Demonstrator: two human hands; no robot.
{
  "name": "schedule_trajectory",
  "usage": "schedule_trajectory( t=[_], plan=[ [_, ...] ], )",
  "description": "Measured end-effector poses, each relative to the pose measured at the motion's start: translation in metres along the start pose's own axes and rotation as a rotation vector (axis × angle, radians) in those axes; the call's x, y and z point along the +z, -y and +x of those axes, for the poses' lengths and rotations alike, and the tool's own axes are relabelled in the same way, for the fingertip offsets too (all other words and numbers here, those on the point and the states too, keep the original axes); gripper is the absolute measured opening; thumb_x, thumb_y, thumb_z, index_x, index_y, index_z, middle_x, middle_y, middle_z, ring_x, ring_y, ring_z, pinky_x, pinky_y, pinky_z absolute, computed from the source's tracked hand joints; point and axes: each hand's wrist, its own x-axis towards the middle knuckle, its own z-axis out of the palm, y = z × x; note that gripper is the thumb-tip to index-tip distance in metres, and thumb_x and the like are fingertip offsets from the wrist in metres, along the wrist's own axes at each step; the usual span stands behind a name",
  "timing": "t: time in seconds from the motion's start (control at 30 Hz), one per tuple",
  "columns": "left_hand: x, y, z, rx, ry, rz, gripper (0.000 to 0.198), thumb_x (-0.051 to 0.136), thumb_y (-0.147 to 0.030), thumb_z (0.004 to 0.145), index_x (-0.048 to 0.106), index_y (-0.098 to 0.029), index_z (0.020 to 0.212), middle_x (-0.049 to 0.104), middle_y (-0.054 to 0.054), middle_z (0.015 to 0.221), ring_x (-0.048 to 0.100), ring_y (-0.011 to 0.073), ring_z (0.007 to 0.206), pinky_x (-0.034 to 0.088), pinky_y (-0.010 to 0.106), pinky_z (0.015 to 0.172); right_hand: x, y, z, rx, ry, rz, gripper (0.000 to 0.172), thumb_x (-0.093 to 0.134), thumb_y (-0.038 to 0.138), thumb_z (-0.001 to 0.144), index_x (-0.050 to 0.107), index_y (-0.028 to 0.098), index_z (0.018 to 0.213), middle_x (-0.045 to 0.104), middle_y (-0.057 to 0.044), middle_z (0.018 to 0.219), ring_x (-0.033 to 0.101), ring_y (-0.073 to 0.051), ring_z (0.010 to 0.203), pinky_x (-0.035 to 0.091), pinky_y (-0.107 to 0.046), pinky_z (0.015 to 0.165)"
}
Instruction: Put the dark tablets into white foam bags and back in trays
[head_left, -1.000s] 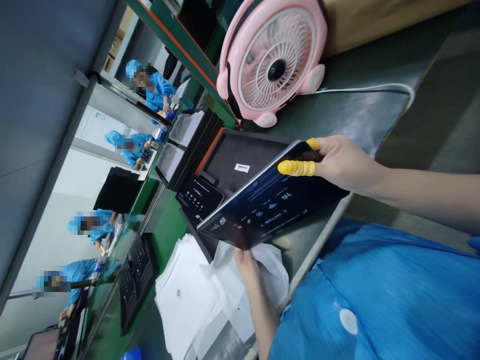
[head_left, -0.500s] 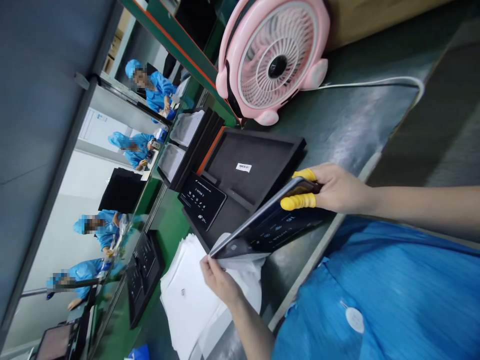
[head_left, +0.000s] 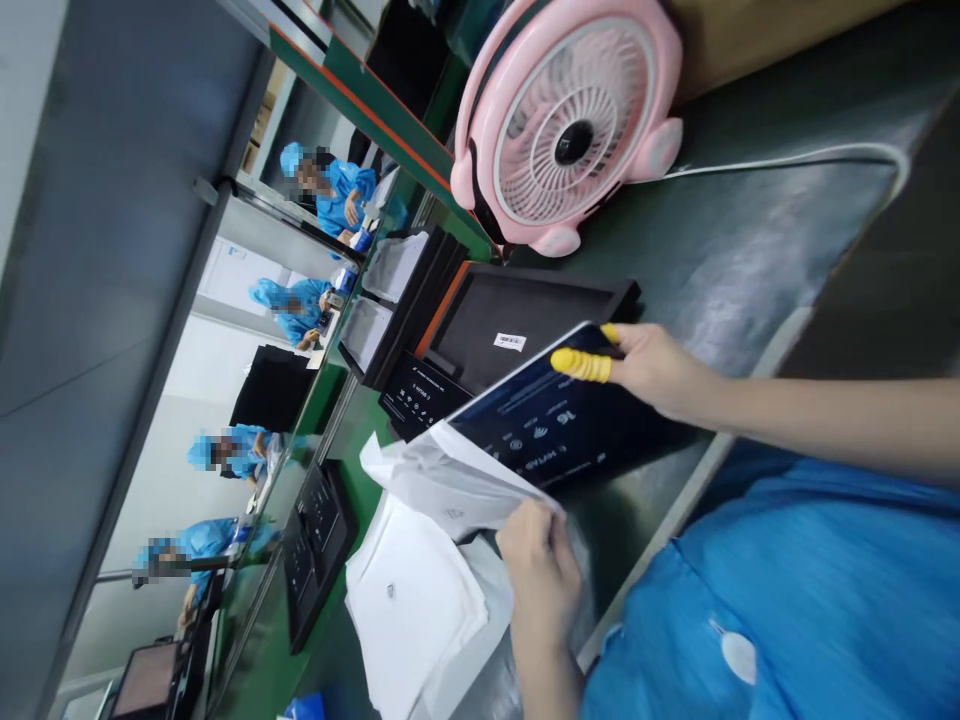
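Observation:
My right hand [head_left: 649, 368], with yellow finger cots on thumb and forefinger, grips the upper corner of a dark tablet [head_left: 570, 432] with white printed icons on its film. The tablet is tilted above the bench. Its lower end sits inside the mouth of a white soft bag [head_left: 442, 478]. My left hand [head_left: 536, 568] is closed on the edge of that bag, just below the tablet. Under the bag lies a stack of more white bags [head_left: 409, 610].
An open black box with a foam insert and a barcode label [head_left: 540, 315] lies behind the tablet, with a small black printed card [head_left: 420, 395] at its left end. A pink fan [head_left: 570, 130] with a white cable [head_left: 787, 160] stands behind. Several blue-coated workers [head_left: 330, 190] sit along the green line.
The white bag has been lifted off the stack and drawn over the tablet's lower end. My left hand moved from the tablet's corner to the bag's edge. The tablet tilted up slightly.

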Motion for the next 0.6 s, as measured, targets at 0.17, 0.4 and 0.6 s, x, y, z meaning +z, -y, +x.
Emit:
schedule_trajectory(
  t=[0.17,0.4,0.6],
  plan=[
    [-0.009,0.008,0.057,-0.055,-0.275,-0.072,0.024,0.041,-0.011,0.081,0.036,-0.018,0.058,0.037,-0.005,0.050,0.037,0.0069,0.045,0.029,0.019,0.046,0.030,-0.007,-0.020,0.089,0.260,0.027,0.045,0.076,0.052,0.048,0.063,0.016,0.071,0.065,-0.002,0.072,0.060,-0.020,0.073,0.052,-0.031,0.070],
    [-0.010,-0.023,0.068,-0.034,0.073,-0.267,0.027,0.040,-0.023,0.086,0.047,-0.019,0.059,0.048,0.000,0.056,0.044,0.0097,0.052,0.036,0.022,0.051,0.048,-0.019,-0.017,0.061,0.343,0.092,0.036,0.072,0.043,0.052,0.062,0.014,0.071,0.065,-0.001,0.073,0.058,-0.016,0.071,0.048,-0.028,0.070],
    [-0.015,-0.035,0.034,-0.084,0.062,-0.184,0.025,0.050,-0.045,0.082,0.059,-0.022,0.081,0.061,0.005,0.080,0.055,0.0143,0.073,0.047,0.030,0.067,0.057,-0.017,-0.016,0.135,0.336,0.031,0.025,0.068,0.035,0.056,0.058,0.014,0.066,0.059,0.002,0.062,0.052,-0.013,0.060,0.042,-0.023,0.055]
  ],
)
